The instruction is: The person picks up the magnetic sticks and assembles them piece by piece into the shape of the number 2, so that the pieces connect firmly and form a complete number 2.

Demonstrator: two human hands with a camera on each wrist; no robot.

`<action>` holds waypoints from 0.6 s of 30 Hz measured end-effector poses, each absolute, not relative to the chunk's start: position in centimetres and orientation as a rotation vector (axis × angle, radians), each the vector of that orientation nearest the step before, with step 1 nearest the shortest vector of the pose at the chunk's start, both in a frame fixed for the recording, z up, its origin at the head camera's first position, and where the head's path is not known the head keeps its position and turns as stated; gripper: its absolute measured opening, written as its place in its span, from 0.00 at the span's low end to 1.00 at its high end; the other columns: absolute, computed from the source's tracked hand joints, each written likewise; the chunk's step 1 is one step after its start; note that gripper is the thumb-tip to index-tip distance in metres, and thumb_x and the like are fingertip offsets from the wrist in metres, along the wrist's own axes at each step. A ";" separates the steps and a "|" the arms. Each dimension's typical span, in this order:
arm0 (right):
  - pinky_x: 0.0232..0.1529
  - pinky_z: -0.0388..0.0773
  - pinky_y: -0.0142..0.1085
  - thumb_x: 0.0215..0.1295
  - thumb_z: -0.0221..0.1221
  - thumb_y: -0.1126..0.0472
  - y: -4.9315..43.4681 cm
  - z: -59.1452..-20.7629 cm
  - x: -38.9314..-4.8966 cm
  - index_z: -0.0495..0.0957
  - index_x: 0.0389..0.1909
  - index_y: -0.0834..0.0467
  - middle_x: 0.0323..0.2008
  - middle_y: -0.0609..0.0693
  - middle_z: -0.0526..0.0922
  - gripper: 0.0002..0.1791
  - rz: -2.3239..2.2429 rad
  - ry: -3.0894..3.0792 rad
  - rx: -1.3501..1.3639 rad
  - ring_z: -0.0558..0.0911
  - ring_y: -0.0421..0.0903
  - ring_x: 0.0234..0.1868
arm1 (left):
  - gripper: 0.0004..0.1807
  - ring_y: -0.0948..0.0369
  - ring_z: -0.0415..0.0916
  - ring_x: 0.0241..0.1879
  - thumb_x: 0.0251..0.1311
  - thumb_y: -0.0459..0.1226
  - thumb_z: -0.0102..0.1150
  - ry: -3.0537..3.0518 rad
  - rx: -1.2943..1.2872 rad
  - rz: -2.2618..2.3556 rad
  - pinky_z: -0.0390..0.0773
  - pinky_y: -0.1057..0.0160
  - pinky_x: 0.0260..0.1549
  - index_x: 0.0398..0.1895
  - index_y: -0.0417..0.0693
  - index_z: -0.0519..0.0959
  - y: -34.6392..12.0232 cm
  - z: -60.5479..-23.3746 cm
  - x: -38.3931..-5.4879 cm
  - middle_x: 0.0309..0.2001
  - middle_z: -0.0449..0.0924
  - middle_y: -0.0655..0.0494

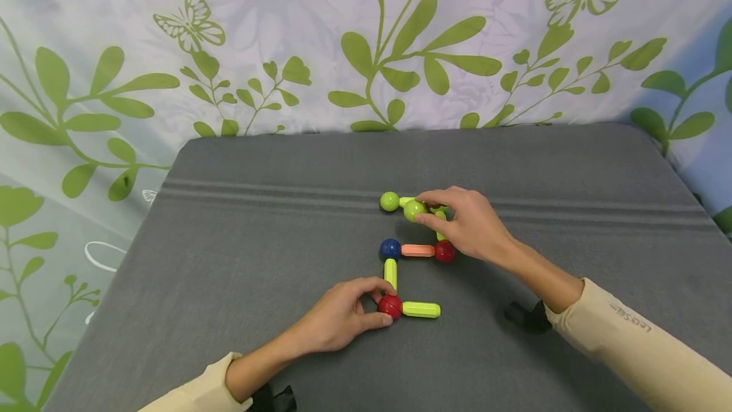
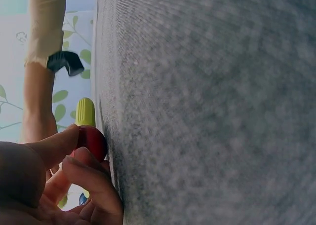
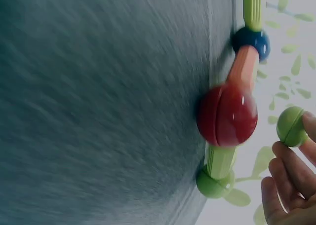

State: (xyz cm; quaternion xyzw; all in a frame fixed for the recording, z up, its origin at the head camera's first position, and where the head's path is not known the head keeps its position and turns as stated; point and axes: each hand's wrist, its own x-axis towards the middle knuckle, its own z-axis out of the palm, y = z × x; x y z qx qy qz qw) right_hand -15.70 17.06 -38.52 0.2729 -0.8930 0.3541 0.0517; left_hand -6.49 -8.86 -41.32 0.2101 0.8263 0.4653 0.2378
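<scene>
A zigzag chain of coloured balls and ribbed rods lies on the grey table. My left hand [image 1: 343, 313] pinches the red ball [image 1: 391, 306] at its near end, thumb and fingers on either side. From that ball a yellow-green rod [image 1: 421, 309] points right, its far end free. Another rod [image 1: 391, 274] leads up to a blue ball [image 1: 391, 249]. An orange rod [image 1: 417, 250] joins that to a second red ball [image 3: 227, 115]. My right hand [image 1: 471, 224] pinches a loose green ball [image 3: 291, 126], held above the table, and partly hides the chain's far corner.
The chain's far end is a green ball [image 1: 389, 201] with a short rod beside it. The grey table [image 1: 257, 227] reaches back to a hanging cloth [image 1: 240, 37] printed with leaves and butterflies. Dark straps [image 1: 528, 317] sit at both wrists.
</scene>
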 end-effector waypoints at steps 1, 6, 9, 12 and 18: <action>0.41 0.76 0.51 0.60 0.70 0.61 17.2 -38.5 -15.2 0.84 0.50 0.60 0.40 0.50 0.85 0.18 1.085 -2.711 0.839 0.80 0.50 0.42 | 0.16 0.68 0.68 0.17 0.61 0.39 0.69 2.263 0.576 1.276 0.69 0.68 0.17 0.51 0.54 0.80 -8.9 -41.3 -6.5 0.37 0.78 0.62; 0.41 0.77 0.50 0.58 0.71 0.63 18.0 -38.2 -12.6 0.84 0.48 0.58 0.40 0.45 0.85 0.16 1.101 -2.675 0.885 0.82 0.48 0.42 | 0.16 0.68 0.68 0.17 0.60 0.39 0.69 2.253 0.571 1.283 0.69 0.68 0.18 0.51 0.54 0.80 -8.8 -41.3 -6.5 0.37 0.78 0.62; 0.40 0.78 0.46 0.57 0.72 0.63 18.4 -37.5 -10.9 0.85 0.47 0.55 0.38 0.40 0.83 0.16 1.080 -2.660 0.897 0.81 0.43 0.40 | 0.15 0.67 0.68 0.18 0.60 0.39 0.69 2.256 0.571 1.282 0.69 0.68 0.18 0.50 0.55 0.80 -8.8 -41.3 -6.5 0.37 0.78 0.62; 0.38 0.77 0.42 0.56 0.72 0.62 18.6 -37.0 -9.4 0.85 0.47 0.49 0.37 0.35 0.81 0.17 1.072 -2.663 0.901 0.79 0.38 0.38 | 0.15 0.67 0.69 0.18 0.60 0.40 0.69 2.267 0.575 1.275 0.70 0.67 0.18 0.50 0.55 0.80 -8.8 -41.4 -6.5 0.37 0.78 0.63; 0.39 0.79 0.41 0.55 0.73 0.61 19.8 -37.4 -7.0 0.84 0.47 0.45 0.40 0.31 0.81 0.18 1.078 -2.701 0.879 0.80 0.36 0.41 | 0.15 0.68 0.68 0.17 0.60 0.39 0.69 2.275 0.577 1.270 0.70 0.67 0.17 0.50 0.55 0.81 -8.7 -41.4 -6.5 0.37 0.78 0.63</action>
